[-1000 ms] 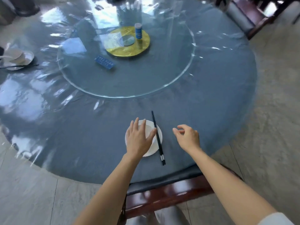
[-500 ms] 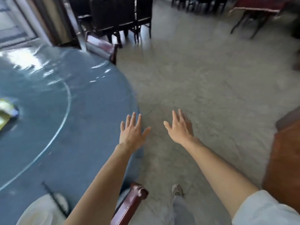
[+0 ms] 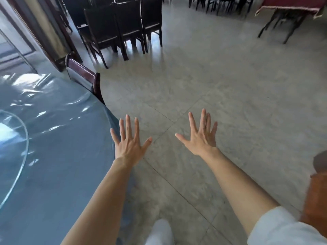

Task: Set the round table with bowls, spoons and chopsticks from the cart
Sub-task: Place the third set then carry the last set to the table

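Observation:
The round table (image 3: 58, 156) under a blue-grey glossy cover fills the left of the view, with the edge of its glass turntable (image 3: 21, 167) at far left. My left hand (image 3: 128, 140) hovers at the table's right edge, fingers spread and holding nothing. My right hand (image 3: 200, 137) is over the floor to the right, also spread and empty. No bowl, spoon, chopsticks or cart can be made out in this view.
A dark wood chair (image 3: 85, 76) is tucked against the table's far edge. Several dark chairs (image 3: 122, 27) stand grouped at the back, and a red-clothed table (image 3: 290, 9) at top right. A brown wooden object (image 3: 316, 197) sits at the right edge. Grey tiled floor (image 3: 221, 82) stretches ahead.
The view has swung right, away from the set bowl and chopsticks, which have left the frame. Both hands let go, lifted off the table and spread wide.

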A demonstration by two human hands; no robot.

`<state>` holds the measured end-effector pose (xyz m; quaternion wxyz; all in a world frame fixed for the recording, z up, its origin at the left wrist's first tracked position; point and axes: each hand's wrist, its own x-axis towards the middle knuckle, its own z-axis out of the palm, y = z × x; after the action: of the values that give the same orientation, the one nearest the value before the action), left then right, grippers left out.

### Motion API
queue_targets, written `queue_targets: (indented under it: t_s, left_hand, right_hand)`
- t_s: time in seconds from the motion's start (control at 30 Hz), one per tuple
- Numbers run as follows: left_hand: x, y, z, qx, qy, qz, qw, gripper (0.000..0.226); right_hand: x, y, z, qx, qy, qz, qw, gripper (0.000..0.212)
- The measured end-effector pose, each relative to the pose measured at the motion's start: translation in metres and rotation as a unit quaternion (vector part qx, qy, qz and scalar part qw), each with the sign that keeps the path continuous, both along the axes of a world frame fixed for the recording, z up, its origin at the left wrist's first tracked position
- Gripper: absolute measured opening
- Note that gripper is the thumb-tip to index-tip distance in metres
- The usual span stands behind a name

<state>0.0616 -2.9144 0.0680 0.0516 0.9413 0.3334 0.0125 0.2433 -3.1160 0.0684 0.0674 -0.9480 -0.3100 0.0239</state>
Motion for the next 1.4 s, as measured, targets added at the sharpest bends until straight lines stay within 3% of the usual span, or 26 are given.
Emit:
queue_targets:
  t_s: [0.2, 0.43, 0.63, 0.93, 1.13, 1.4]
  left_hand:
    - [0.142, 0.091, -0.011, 0.04, -0.024, -0.003, 0.999, 0.094]
    - [0.289, 0.227, 0.004, 0.043, -0.054, 0.044, 0.997, 0.093]
    - [0.382, 0.355, 0.022, 0.057, -0.063, 0.09, 0.992, 0.095]
    - [0.524, 0.573, 0.011, 0.056, -0.053, 0.185, 0.98, 0.095]
    - [0.574, 0.705, 0.023, 0.044, -0.055, 0.273, 0.959, 0.093]
    - [0.56, 0.903, 0.022, 0.057, -0.032, 0.378, 0.923, 0.094]
  right_hand:
    - [0.144, 0.095, -0.009, 0.0, -0.012, 0.018, 1.0, 0.097]
    - [0.309, 0.264, 0.015, 0.058, 0.0, 0.036, 0.998, 0.093]
    - [0.42, 0.413, 0.039, 0.089, -0.03, 0.106, 0.99, 0.093]
    - [0.579, 0.673, 0.021, 0.108, -0.053, 0.223, 0.967, 0.095]
    - [0.627, 0.859, 0.031, 0.112, -0.025, 0.318, 0.941, 0.093]
    - [0.623, 1.105, 0.022, 0.126, -0.026, 0.431, 0.893, 0.093]
